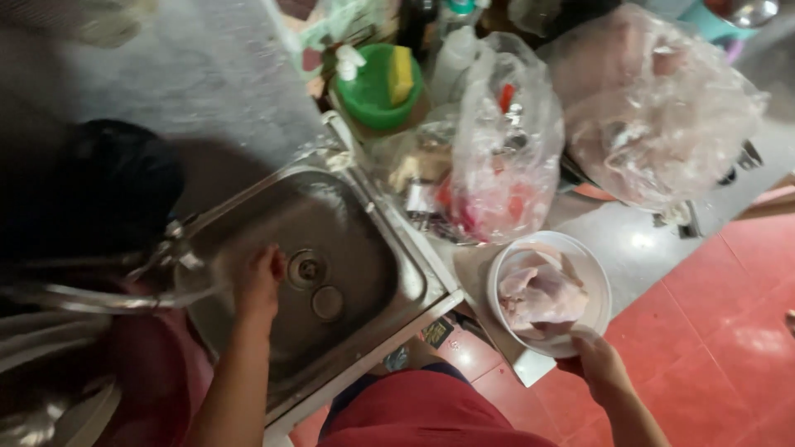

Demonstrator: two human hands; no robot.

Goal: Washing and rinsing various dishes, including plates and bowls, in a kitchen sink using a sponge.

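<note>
Fingers of the right hand point(598, 361) curl over the near rim of a white bowl point(590, 273) and grip it; pale raw meat point(540, 291) lies inside. That bowl sits on the surface point(638, 240) just right of the steel sink point(348, 273). Down in the sink, the left hand point(258, 281) rests on the basin floor just left of the drain point(305, 269), fingers bent together with nothing visibly in them; blur hides whether they close fully. Behind the bowl stands a clear plastic bag point(505, 149) with red and pink contents, and a larger cloudy bag point(654, 108) of pale contents lies right of it. Beyond the sink's far corner sits a green round tub point(373, 95) with a yellow sponge point(402, 73).
</note>
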